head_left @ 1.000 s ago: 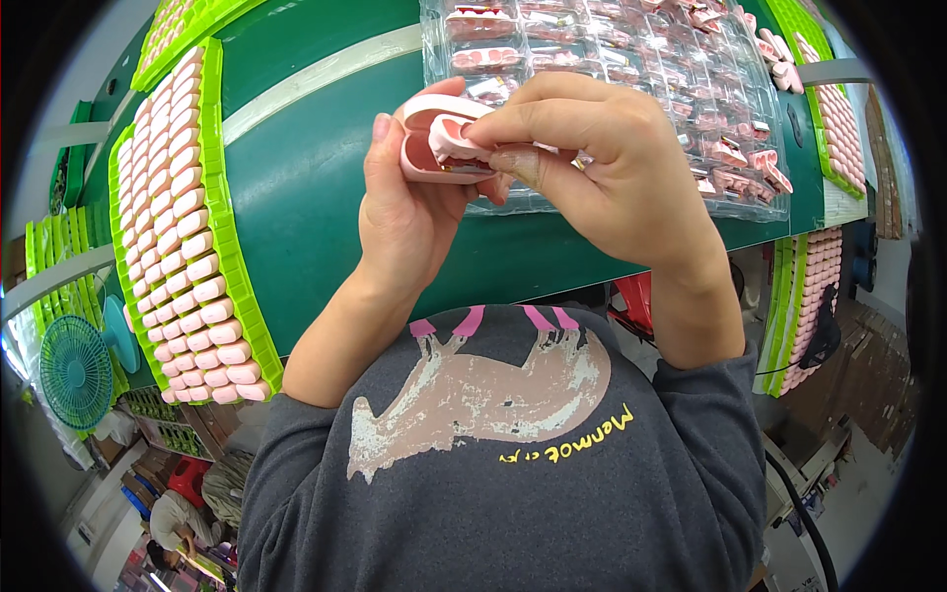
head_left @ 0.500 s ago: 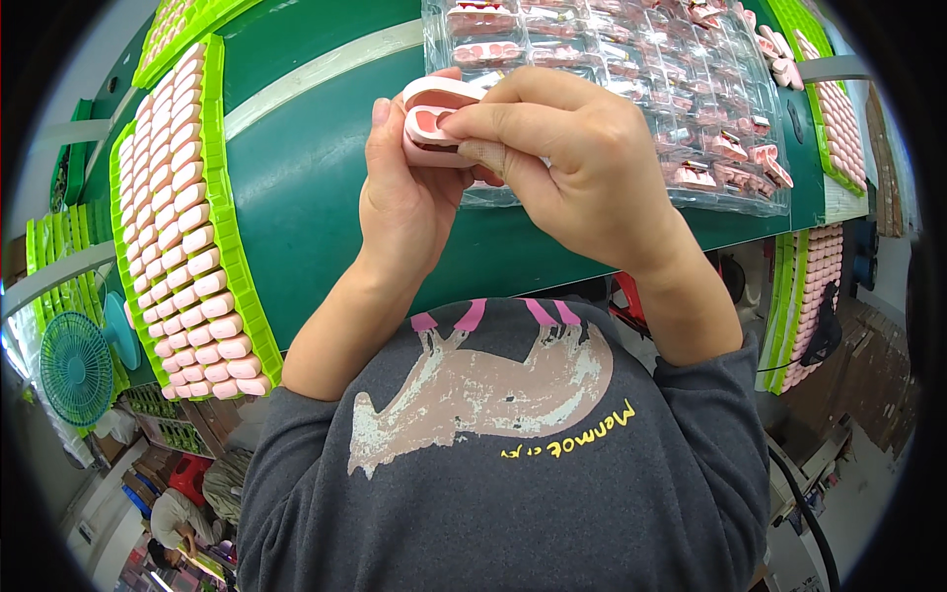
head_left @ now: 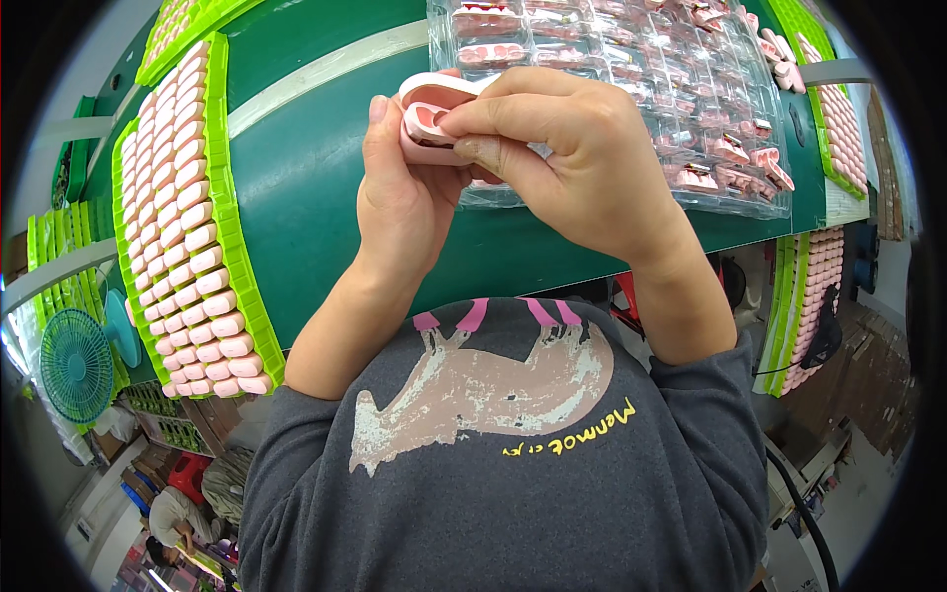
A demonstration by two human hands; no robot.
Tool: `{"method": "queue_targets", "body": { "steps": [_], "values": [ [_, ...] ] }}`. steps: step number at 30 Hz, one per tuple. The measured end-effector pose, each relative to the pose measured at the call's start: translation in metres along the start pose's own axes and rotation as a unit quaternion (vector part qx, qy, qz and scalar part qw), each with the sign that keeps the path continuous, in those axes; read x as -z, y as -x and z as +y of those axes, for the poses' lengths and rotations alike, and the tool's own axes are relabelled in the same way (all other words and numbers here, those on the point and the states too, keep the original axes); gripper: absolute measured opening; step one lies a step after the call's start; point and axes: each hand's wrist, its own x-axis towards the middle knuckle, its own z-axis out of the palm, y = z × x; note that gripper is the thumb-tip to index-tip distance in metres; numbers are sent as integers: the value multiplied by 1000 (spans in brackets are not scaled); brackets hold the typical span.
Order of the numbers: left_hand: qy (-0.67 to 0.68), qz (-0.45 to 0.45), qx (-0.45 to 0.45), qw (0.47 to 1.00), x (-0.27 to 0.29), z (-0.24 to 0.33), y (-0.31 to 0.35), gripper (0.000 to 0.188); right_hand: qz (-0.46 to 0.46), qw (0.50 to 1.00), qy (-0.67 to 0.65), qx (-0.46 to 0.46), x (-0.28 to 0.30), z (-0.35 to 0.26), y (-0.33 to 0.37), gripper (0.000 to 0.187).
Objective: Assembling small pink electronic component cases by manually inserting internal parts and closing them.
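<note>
Left hand: the left hand is cupped around a glossy pink oval case with a hinged lid, its thumb upright along the case's left side and its other fingers mostly hidden behind.

Right hand: the right hand pinches a pale pink insert with rounded hollows between thumb and forefinger, at the insert's right end.

Pink case: it is held above the bench, near the clear tray's left edge, lid raised and mouth toward the wearer; a dark reddish strip shows inside, too small to make out.

Insert: it lies in the case's mouth, under the raised lid; whether it is fully seated cannot be told.

Bench: a dark green bench top with a whitish strip running across it.

Clear tray: a transparent plastic tray with many compartments lies beyond the right hand, holding small pink parts, some with shiny pieces.

Left side: a bright green plastic tray carries close rows of pink oval cases.

Far right: loose pink pieces lie beside the clear tray.

Lower left: a teal round fan stands beside the bench.
</note>
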Motion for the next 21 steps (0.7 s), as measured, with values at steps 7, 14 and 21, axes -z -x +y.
{"method": "queue_targets", "body": {
  "steps": [7,14,21],
  "values": [
    [-32,12,1,999,1,3,0,58,9,998,-58,-17,-1,4,0,14],
    [-30,3,6,1000,-1,2,-1,59,-11,1000,-19,6,5,5,0,12],
    [-43,-7,11,999,0,1,-2,59,-3,999,-32,-2,5,7,3,13]
  ]
}}
